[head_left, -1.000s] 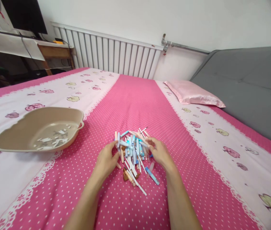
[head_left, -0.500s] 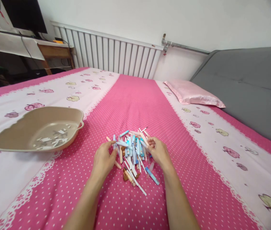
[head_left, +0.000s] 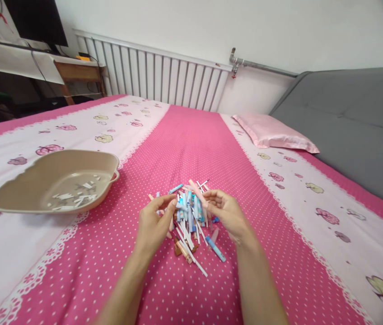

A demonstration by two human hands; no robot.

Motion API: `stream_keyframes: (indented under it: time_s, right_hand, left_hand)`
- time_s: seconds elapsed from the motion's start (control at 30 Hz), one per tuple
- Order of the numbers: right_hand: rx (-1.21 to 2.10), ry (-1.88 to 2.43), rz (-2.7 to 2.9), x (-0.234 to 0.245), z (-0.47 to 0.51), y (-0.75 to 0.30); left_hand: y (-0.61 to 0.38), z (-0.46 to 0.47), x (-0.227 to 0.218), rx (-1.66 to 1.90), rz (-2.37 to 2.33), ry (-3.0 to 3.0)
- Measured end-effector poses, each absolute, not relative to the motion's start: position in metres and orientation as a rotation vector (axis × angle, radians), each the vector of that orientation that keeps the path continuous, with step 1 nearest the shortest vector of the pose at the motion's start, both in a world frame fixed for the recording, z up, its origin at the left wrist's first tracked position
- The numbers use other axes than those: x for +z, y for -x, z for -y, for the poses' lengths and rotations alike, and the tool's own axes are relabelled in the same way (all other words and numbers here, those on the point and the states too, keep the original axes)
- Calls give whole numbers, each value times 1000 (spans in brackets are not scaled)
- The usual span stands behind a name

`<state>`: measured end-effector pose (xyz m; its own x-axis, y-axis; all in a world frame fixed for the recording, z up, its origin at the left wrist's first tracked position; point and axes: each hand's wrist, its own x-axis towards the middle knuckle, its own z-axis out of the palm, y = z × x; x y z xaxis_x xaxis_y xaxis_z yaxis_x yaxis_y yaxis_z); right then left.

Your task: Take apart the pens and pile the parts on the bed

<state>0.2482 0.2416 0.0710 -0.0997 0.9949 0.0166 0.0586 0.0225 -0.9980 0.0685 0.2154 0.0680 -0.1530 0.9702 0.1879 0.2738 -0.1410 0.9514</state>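
A pile of loose pen parts (head_left: 189,214) lies on the pink dotted bedsheet, with light blue, pink and tan barrels and thin white sticks mixed together. On the pile's left side, my left hand (head_left: 154,223) pinches a light blue pen piece (head_left: 182,206) between thumb and forefinger. My right hand (head_left: 227,214) grips a pink pen barrel (head_left: 196,190) at its lower end, tilted up to the left over the pile. Nearer to me lie a blue pen barrel (head_left: 215,248) and a long white stick (head_left: 198,265).
A beige plastic basin (head_left: 22,198) with small white pieces inside stands on the bed to the left. A pink pillow (head_left: 273,131) rests by the grey headboard (head_left: 354,113). Behind the bed are a white radiator (head_left: 151,67) and a desk (head_left: 79,72) with a monitor (head_left: 37,22).
My right hand has lifted slightly and turned, raising the pink barrel above the pile. My left hand has shifted right, and the light blue piece in it now points differently.
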Motion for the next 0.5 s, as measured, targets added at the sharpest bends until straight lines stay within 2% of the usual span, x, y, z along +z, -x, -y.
stream_keyframes:
  time_s: [0.13,0.33,0.4,0.5]
  right_hand:
    - [1410,1053,1469,80,-231,-231]
    - [1472,1022,1556,81,-226,-220]
    - [1421,1124,1605,81,-227,-226]
    - [1100,1488,1735,78,-230,-239]
  left_hand:
    - [-74,-212,72,1313,-1250,-1363]
    - [-72,-214,74,1361,-1173,-1261]
    - [-71,-214,74,1392,-1138,-1235]
    - [-69,-215,73,1459,-1086,-1213]
